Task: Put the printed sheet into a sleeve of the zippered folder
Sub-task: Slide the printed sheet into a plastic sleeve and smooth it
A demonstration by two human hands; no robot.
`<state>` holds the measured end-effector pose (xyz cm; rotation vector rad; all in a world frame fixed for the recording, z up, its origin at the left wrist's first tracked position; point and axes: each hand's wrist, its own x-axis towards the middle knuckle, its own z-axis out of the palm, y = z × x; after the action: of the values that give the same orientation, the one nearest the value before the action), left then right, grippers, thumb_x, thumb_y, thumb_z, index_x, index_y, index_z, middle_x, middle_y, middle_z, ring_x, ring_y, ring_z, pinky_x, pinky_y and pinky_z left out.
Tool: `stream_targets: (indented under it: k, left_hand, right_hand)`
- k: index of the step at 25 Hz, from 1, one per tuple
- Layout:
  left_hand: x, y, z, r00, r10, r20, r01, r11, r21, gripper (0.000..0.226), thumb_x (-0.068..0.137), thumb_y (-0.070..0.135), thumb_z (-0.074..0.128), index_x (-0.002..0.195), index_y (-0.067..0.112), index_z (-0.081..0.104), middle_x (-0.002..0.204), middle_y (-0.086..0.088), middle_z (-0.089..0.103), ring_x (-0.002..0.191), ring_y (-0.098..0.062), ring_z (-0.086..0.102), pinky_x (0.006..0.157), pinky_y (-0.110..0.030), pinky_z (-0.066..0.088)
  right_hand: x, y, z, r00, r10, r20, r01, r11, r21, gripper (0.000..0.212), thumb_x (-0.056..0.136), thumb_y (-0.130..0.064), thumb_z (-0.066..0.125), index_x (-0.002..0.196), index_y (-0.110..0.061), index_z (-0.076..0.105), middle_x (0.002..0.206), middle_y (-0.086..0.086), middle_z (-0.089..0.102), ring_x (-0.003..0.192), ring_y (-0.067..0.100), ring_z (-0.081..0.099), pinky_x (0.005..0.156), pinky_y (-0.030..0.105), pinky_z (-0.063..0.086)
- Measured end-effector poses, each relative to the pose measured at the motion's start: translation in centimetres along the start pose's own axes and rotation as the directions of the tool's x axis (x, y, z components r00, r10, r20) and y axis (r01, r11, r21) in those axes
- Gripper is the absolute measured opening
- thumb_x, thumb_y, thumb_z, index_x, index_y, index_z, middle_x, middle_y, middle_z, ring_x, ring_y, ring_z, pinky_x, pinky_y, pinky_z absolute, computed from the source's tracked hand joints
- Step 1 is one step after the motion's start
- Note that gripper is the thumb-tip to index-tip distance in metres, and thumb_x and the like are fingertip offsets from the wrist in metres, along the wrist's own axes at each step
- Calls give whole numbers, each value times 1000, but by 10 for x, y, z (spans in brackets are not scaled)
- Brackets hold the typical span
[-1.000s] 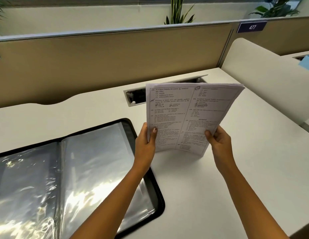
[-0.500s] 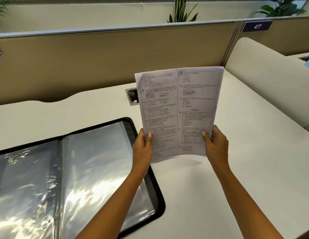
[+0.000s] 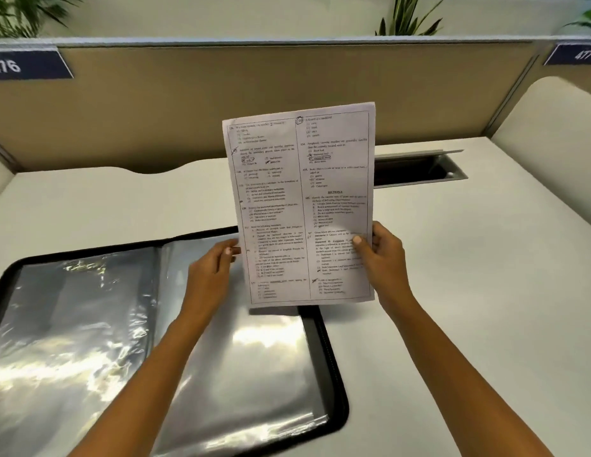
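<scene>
White desk (image 3: 452, 291) with zippered folder (image 3: 333, 374) lying open. Left hand (image 3: 210, 272) and right hand (image 3: 383, 255) pinch the printed sheet (image 3: 300, 206) upright above its sleeves (image 3: 254, 374); insertion not yet begun.

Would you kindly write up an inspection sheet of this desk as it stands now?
Surface: white desk, bare apart from the folder.
Job's things: printed sheet upright in the air; zippered folder open flat, its clear sleeve showing no paper.
Clutter: nothing seen.
Grips: right hand pinches the sheet's right edge; left hand at its left edge.
Cables: nothing seen; open cable tray.
Surroundings: partition, signs 476 and 477, plants.
</scene>
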<state>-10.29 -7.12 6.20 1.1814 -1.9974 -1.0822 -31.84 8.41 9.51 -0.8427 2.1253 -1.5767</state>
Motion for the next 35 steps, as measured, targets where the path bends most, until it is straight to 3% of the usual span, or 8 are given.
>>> stream_targets:
  k: [3,6,11,15,20,23,31,35]
  left_hand:
    - [17,-31,-25,996,90,12,-90,954,285,37,95,1,40,126,9,59,127,-9,62,115,-24,57,97,-31,43]
    - [30,-41,-34,983,124,136,-165,917,363,47,85,-9,44,128,7,57,127,-9,59,112,-27,55,96,-35,43]
    - [38,-53,-25,977,128,170,-213,619,756,53,89,32,57,135,6,47,142,-12,48,123,-31,48,105,-51,30]
    - [42,-61,-20,981,183,71,-172,622,764,52,89,41,57,131,10,53,143,-7,47,120,-34,46,104,-49,29]
    - [44,-65,-23,966,257,12,-188,672,716,33,87,36,62,113,16,65,122,-3,61,110,-32,50,97,-43,30]
    - [48,-65,-26,969,247,-2,-185,732,656,20,86,33,64,101,19,67,111,1,63,105,-28,51,89,-38,27]
    - [75,-71,-40,962,189,197,-265,814,517,5,95,25,50,94,28,54,92,10,65,95,-19,54,70,-29,10]
    - [84,-62,-47,975,75,210,-142,935,325,6,97,35,44,94,35,39,75,23,63,84,-3,53,69,-27,10]
  right_hand:
    - [15,-7,31,994,95,58,-104,978,178,24,94,-14,54,118,-16,60,110,1,70,96,18,68,82,34,58]
    - [33,-16,61,971,209,115,-238,895,378,31,93,-6,55,124,-11,58,118,4,67,103,19,66,90,36,55]
    - [62,-26,107,931,288,224,-365,759,539,30,92,1,53,121,-7,59,119,10,66,103,21,65,88,31,54]
    - [79,-31,135,907,335,255,-421,723,547,34,93,5,49,126,0,54,125,15,63,111,29,62,97,40,51]
    - [99,-40,151,906,320,278,-423,720,550,39,92,9,48,130,1,51,145,15,44,120,30,56,103,44,47]
    - [105,-47,153,905,314,287,-423,741,521,36,92,7,47,127,0,54,130,16,58,115,31,60,95,44,51]
    - [109,-58,166,866,385,320,-500,682,533,36,93,8,46,127,-1,54,126,14,63,113,29,61,90,41,52]
    - [108,-61,171,850,406,336,-527,643,555,34,92,10,46,123,1,55,126,16,62,114,31,60,91,42,52]
